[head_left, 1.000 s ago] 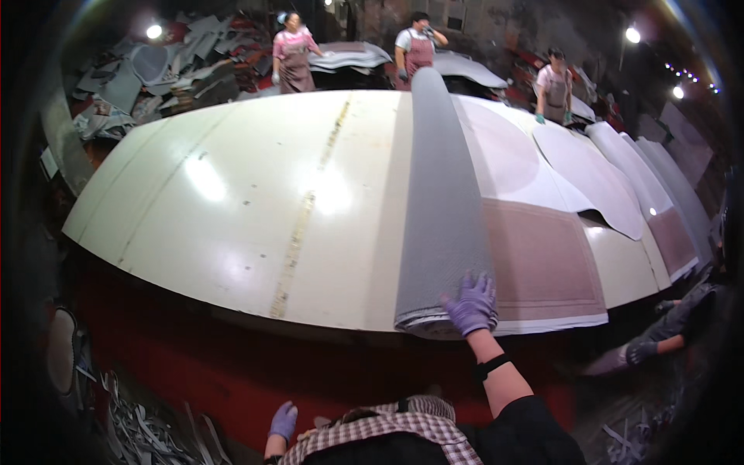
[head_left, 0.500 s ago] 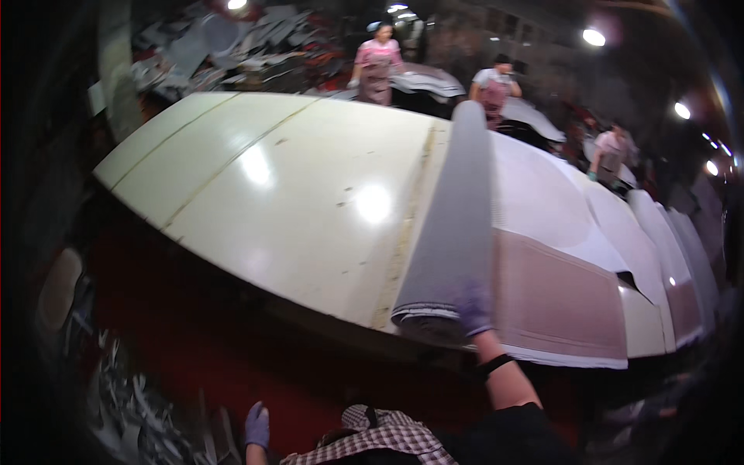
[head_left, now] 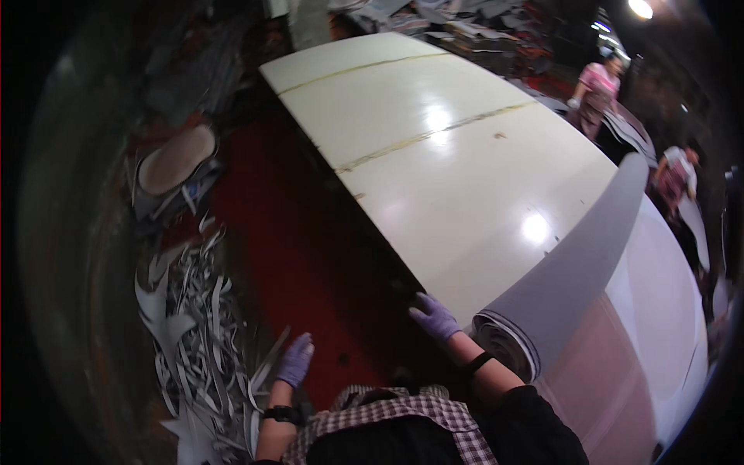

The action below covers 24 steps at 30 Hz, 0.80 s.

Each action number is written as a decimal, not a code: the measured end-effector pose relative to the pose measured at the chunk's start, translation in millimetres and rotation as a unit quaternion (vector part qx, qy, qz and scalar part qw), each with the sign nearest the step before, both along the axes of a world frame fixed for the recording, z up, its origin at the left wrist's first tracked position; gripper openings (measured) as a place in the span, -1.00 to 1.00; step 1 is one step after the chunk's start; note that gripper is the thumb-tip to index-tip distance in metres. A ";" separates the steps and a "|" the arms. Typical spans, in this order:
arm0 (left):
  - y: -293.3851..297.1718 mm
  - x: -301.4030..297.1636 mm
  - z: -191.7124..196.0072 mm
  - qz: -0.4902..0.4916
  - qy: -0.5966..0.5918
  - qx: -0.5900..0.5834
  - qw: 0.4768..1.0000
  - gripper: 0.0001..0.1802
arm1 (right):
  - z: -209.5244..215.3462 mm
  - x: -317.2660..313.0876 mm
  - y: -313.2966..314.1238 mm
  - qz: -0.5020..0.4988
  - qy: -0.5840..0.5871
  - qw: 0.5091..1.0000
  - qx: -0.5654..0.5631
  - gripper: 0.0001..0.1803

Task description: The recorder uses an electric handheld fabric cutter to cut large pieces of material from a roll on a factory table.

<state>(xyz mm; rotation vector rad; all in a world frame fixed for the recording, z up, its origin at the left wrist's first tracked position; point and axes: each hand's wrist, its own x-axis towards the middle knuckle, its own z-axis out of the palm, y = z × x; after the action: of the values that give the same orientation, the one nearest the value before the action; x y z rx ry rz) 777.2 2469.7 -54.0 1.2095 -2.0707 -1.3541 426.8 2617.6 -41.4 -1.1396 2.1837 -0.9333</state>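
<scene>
A thick roll of grey sheet material (head_left: 575,267) lies across the long pale table (head_left: 434,182), with its spiral end toward me. My right hand (head_left: 435,318), in a purple glove, is beside that end at the table's near edge. Its fingers are apart and it holds nothing. Over the red floor hangs my left hand (head_left: 295,361), also purple-gloved, its fingers stretched out and nothing in it. Right of the roll, a pinkish-brown and white sheet (head_left: 597,364) lies spread on the table.
A heap of grey offcut strips (head_left: 203,333) covers the floor to my left. Farther up stands a pile topped by an oval pinkish piece (head_left: 178,159). Beyond the table are two people, one in a pink top (head_left: 598,89), the other in an apron (head_left: 676,174). More scraps (head_left: 473,23) are piled behind.
My view has swung to the left. My right hand has come off the roll's end and moved to its left side. My left hand has risen further into view.
</scene>
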 end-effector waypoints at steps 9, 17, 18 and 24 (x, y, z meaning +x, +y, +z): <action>-143.9 183.0 -64.8 0.337 -0.170 0.167 0.911 -0.59 | 46.6 -224.7 -120.8 -0.248 0.314 0.916 -0.038 -0.45; -386.8 224.5 -100.4 0.376 -0.120 0.110 0.912 -0.58 | 1.5 -259.9 -139.4 -0.643 0.082 0.760 0.044 -0.33; -436.6 141.4 -78.1 0.272 -0.152 0.087 0.946 -0.59 | -17.1 -262.1 -101.5 -0.728 0.055 0.683 0.023 -0.29; -620.0 2.1 6.9 0.211 -0.007 0.021 0.977 -0.64 | 33.5 -196.4 -393.1 -0.617 0.049 0.735 0.277 -0.19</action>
<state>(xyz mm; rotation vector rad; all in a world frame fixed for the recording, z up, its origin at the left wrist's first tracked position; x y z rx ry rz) 779.3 1849.6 -47.1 1.5693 -1.6687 -1.1907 230.4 2224.4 -7.9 0.7310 2.9114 -0.5003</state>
